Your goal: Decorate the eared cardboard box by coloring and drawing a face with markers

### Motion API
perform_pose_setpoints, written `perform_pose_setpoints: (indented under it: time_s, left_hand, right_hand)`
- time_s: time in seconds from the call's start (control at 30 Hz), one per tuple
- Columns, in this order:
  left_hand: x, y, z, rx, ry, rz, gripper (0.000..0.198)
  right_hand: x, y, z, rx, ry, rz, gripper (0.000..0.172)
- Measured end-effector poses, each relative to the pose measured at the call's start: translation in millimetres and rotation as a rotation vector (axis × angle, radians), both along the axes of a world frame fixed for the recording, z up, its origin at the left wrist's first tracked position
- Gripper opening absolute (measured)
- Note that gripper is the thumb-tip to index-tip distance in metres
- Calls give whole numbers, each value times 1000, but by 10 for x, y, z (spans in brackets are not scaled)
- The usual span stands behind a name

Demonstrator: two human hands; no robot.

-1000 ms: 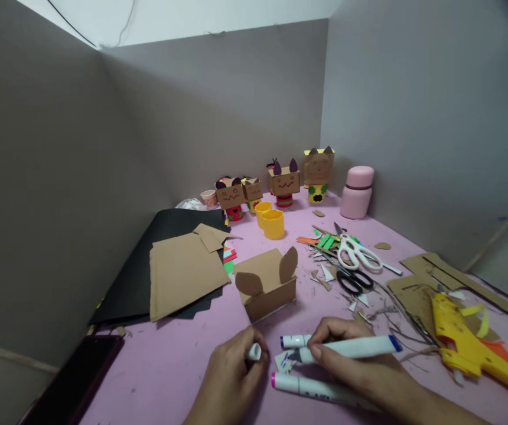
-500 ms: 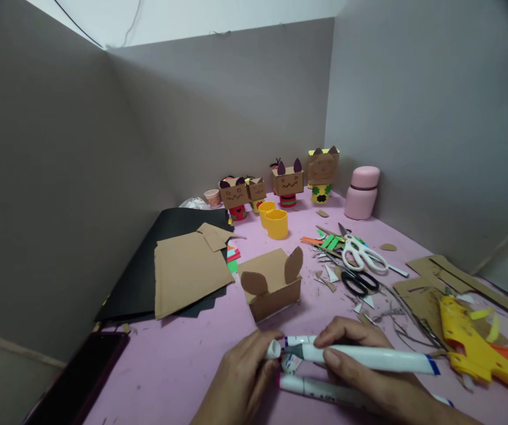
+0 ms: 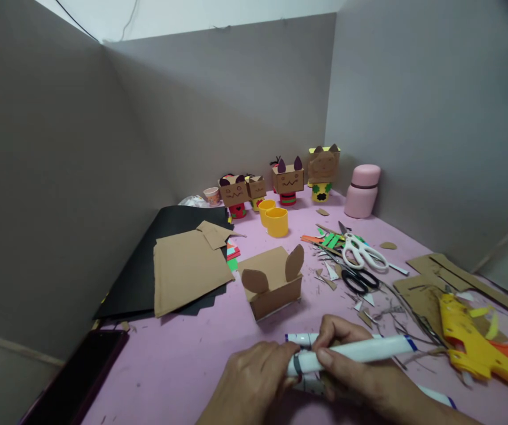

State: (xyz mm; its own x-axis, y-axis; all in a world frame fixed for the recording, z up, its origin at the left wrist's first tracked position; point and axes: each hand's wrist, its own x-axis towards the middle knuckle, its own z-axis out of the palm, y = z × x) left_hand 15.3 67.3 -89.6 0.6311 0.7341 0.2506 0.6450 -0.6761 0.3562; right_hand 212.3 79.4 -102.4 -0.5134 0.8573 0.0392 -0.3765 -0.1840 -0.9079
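My right hand (image 3: 360,360) is closed around a white marker (image 3: 371,349) with a blue end, held nearly level above the table. My left hand (image 3: 258,378) is closed on the cap (image 3: 292,367) at the marker's left end, and the cap meets the barrel at a dark band. The tip is covered. Another white marker (image 3: 300,339) lies just behind my fingers, and one more (image 3: 435,396) shows partly under my right forearm. Just beyond my hands stands a cardboard box (image 3: 276,295) with two rounded ears and an open top.
Cardboard sheets (image 3: 192,271) and black sheets (image 3: 139,265) lie left, a phone (image 3: 77,378) nearer. To the right are white scissors (image 3: 362,254), black scissors (image 3: 360,282), scraps and a yellow glue gun (image 3: 471,348). Box-headed figures (image 3: 288,180), yellow rings (image 3: 277,223) and a pink bottle (image 3: 362,192) stand behind.
The marker has moved left into the cap, so its grey tip no longer shows. My left hand has turned over and closed more around the cap.
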Motion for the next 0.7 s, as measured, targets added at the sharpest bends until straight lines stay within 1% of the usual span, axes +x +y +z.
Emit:
perform_pose_setpoints:
  time_s: [0.07, 0.1, 0.2, 0.23, 0.3, 0.43, 0.57, 0.7]
  left_hand:
    - [17, -10, 50, -71, -14, -20, 21]
    - [29, -15, 85, -133, -35, -39, 26]
    - [65, -25, 205, -336, -117, -89, 49]
    - [73, -27, 241, -391, -140, -99, 52]
    - [80, -29, 301, -472, -182, -115, 48]
    - [67, -42, 383, -527, -214, -125, 27]
    - [80, -68, 413, -530, -254, -105, 28]
    - [104, -40, 375, -547, -307, -90, 29]
  right_hand:
    - [-23, 16, -37, -33, 58, 7, 30]
    - [-31, 23, -56, -38, 75, 9, 30]
    - [-39, 38, -91, -39, 98, 29, 31]
    - [-36, 39, -92, -36, 100, 39, 31]
    - [-24, 37, -82, -25, 91, 60, 30]
    - [-5, 14, -50, -11, 71, 67, 28]
    - [-36, -7, -38, 18, 56, 47, 29]
    - [-59, 42, -48, 51, 50, 33, 30]
